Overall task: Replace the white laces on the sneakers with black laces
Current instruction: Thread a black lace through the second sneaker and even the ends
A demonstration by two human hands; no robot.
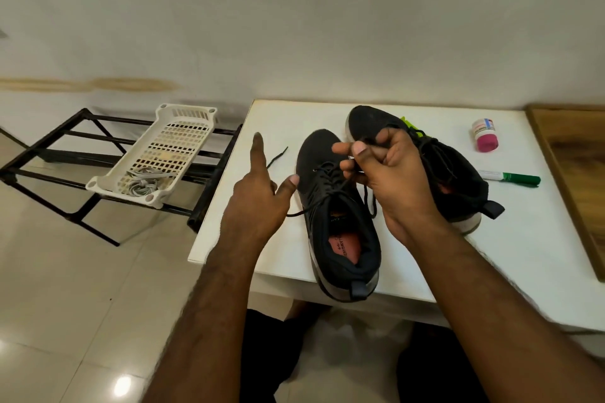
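Two black sneakers sit on the white surface [229,239]: the near sneaker [340,232] with its heel at the front edge, the far sneaker [458,180] just behind my right hand [389,173]. That grip pinches one black lace [322,199] above the near sneaker's eyelets. My left hand [258,199] is released, forefinger straight. The white laces [144,180] lie in one white basket [157,157] on the black rack [65,154]. One green marker [514,178] and one small bottle [486,134] lie to the right.

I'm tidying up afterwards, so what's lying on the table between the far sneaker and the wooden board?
In the head view, a small pink-capped bottle and a green marker lie on the white table between the far sneaker and the wooden board.
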